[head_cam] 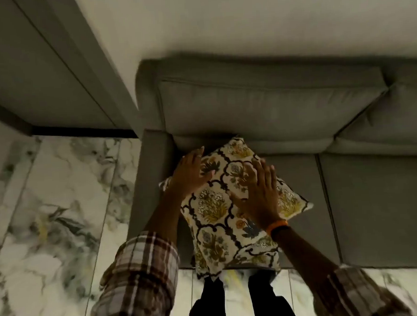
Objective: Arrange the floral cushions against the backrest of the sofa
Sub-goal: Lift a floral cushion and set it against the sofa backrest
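A floral cushion, cream with dark lattice lines and yellow-green flowers, lies turned like a diamond on the left seat of the grey sofa. Its far corner points at the backrest cushion; its near edge hangs past the seat's front. My left hand lies flat on the cushion's upper left side, fingers spread. Flat on the right half rests my right hand, fingers spread, an orange band at the wrist. Neither hand grips the fabric.
The sofa's left armrest stands just left of the cushion. Marble-patterned floor tiles lie to the left and in front. A grey wall panel or door is at the upper left. My dark-trousered legs stand at the seat's front edge.
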